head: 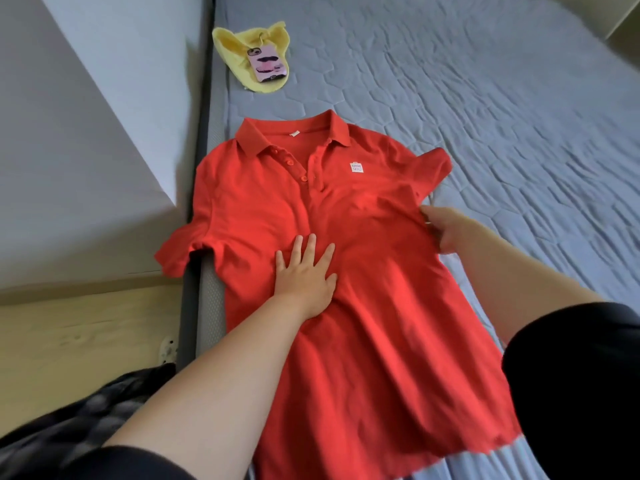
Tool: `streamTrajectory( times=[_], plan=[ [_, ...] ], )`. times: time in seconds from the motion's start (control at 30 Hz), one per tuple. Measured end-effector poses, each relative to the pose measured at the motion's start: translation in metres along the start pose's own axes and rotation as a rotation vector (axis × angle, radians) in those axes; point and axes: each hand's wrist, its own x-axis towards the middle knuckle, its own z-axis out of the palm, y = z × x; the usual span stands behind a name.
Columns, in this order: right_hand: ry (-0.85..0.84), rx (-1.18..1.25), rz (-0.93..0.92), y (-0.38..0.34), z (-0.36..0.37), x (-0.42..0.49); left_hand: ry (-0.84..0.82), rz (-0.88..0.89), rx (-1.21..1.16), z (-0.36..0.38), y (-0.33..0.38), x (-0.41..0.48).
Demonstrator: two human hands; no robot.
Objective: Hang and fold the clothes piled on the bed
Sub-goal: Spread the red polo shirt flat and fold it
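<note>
Left hand (304, 271) flat, fingers spread, smack in the middle of the red polo shirt (374, 358). Right hand (446, 230) pinching its side edge under the sleeve. Laid face up on the bed (485, 98), one sleeve overhanging.

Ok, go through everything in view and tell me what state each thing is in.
red polo shirt: spread front up on the bed, placket unbuttoned, one sleeve over its edge.
left hand: open, pressing flat on the shirt.
right hand: gripping the shirt's side edge.
yellow cloth: crumpled on the bed.
phone: face down on the yellow cloth.
</note>
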Motion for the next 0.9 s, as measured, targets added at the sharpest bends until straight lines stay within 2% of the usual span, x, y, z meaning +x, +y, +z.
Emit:
streamTrajectory(
  times=[0.1,0.17,0.23,0.3,0.33,0.4,0.47,0.53,0.57,0.6,0.7,0.73,0.77,0.9],
  plan=[
    [-0.283,-0.226,0.057,0.018,-0.023,-0.023,-0.036,-0.012,-0.006,0.000,0.014,-0.020],
    [-0.388,-0.285,0.067,0.033,-0.035,-0.035,-0.046,-0.009,-0.005,0.001,0.022,-0.034],
    [-0.329,-0.215,0.010,0.048,-0.040,-0.038,-0.041,-0.001,0.009,0.003,0.030,-0.049],
    [-0.104,-0.123,-0.074,0.064,-0.045,-0.040,-0.025,0.022,0.031,0.006,0.042,-0.066],
    [-0.047,-0.087,-0.090,0.072,-0.050,-0.043,-0.014,0.040,0.038,0.009,0.048,-0.075],
    [-0.147,-0.076,-0.027,0.090,-0.061,-0.055,0.013,0.080,0.039,0.017,0.060,-0.092],
    [-0.310,-0.199,0.068,0.110,-0.074,-0.072,0.030,0.143,0.033,0.024,0.069,-0.110],
    [-0.391,-0.332,0.099,0.127,-0.084,-0.084,0.017,0.239,0.060,0.030,0.077,-0.126],
    [-0.364,-0.366,0.090,0.136,-0.087,-0.089,-0.004,0.282,0.093,0.033,0.082,-0.136],
    [-0.261,-0.389,0.053,0.139,-0.086,-0.090,-0.026,0.316,0.127,0.037,0.084,-0.141],
    [0.371,-0.492,-0.247,0.157,-0.095,-0.090,-0.114,0.378,0.224,0.046,0.097,-0.159],
    [0.486,-0.519,-0.316,0.162,-0.096,-0.091,-0.134,0.378,0.247,0.048,0.100,-0.162],
    [0.500,-0.538,-0.321,0.167,-0.097,-0.092,-0.144,0.375,0.261,0.049,0.103,-0.165],
    [0.222,-0.593,-0.075,0.178,-0.108,-0.103,-0.083,0.430,0.334,0.040,0.106,-0.174]
  ],
)
